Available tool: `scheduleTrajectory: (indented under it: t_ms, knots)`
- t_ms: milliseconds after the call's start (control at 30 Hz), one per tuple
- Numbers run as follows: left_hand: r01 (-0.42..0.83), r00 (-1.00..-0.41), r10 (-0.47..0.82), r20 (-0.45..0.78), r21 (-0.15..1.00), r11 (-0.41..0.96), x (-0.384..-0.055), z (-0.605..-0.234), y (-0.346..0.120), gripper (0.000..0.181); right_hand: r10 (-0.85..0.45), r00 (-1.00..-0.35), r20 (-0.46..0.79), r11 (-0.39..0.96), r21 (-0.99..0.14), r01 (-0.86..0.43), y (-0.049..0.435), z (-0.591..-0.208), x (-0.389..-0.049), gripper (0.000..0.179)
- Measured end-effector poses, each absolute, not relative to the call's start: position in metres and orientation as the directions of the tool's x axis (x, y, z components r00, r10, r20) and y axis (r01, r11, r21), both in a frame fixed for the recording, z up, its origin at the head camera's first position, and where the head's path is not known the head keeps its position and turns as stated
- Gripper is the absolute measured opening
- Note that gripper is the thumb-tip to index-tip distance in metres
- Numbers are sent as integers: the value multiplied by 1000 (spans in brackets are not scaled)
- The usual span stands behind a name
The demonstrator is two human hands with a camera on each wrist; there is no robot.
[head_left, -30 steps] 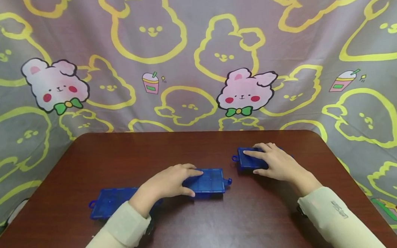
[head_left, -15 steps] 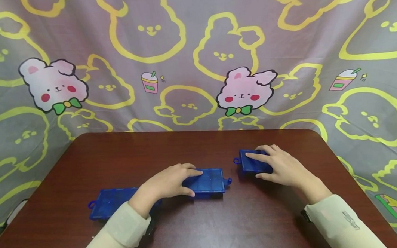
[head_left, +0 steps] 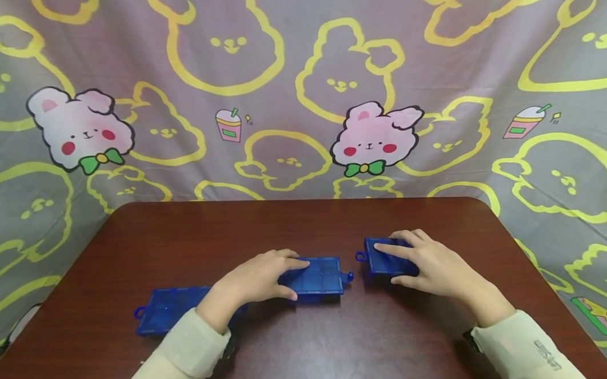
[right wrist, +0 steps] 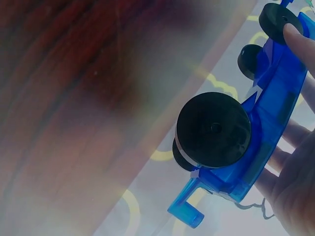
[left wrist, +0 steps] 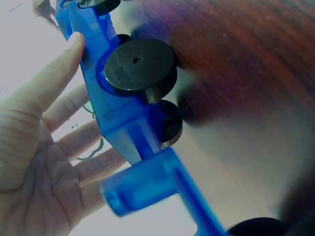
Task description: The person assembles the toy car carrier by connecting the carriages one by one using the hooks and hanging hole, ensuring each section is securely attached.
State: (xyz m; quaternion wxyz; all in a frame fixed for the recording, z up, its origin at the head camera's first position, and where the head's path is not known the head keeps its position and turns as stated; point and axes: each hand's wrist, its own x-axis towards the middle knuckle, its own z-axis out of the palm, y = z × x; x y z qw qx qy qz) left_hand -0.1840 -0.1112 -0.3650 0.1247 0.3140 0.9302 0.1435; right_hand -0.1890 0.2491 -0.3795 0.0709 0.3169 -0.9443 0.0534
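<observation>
One middle blue car (head_left: 322, 275) on the brown table (head_left: 312, 349) is pinched between thumb and fingers of the left hand (head_left: 256, 279); the right hand (head_left: 436, 265) likewise grips the rightmost car (head_left: 381, 261), its ring (head_left: 360, 256) near but apart from the other's hook (head_left: 348, 277); the leftmost car (head_left: 171, 310) lies partly behind the left sleeve (head_left: 190, 347).

Has brought the rightmost blue wagon (head_left: 382, 258) toward the near side of the surface (head_left: 302, 353) with the right hand (head_left: 433, 265), taking its loop (head_left: 360, 253) closer to the hook (head_left: 347, 277) on the middle wagon (head_left: 320, 277). Has drawn the right sleeve (head_left: 520, 341) back and farther to the right.
</observation>
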Motion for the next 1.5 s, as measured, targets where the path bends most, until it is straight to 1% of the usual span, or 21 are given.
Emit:
scheduleTrajectory:
  t_ms: [267,533,967,1500]
  knots:
    - [550,-773,619,-138,338,764,-185,-365,-111,62,-598,-784,165,785,-79,-615,245,-381,-182,67]
    - [555,-773,620,-133,329,764,-185,-364,-112,62,-625,-760,179,763,-68,-643,242,-386,-178,67]
    - [555,-775,619,-130,329,764,-187,-364,-113,63,-641,-749,168,750,-65,-658,238,-388,-178,67]
    - [549,-776,616,-139,333,767,-186,-366,-112,62,-643,-750,152,751,-64,-657,233,-392,-176,67]
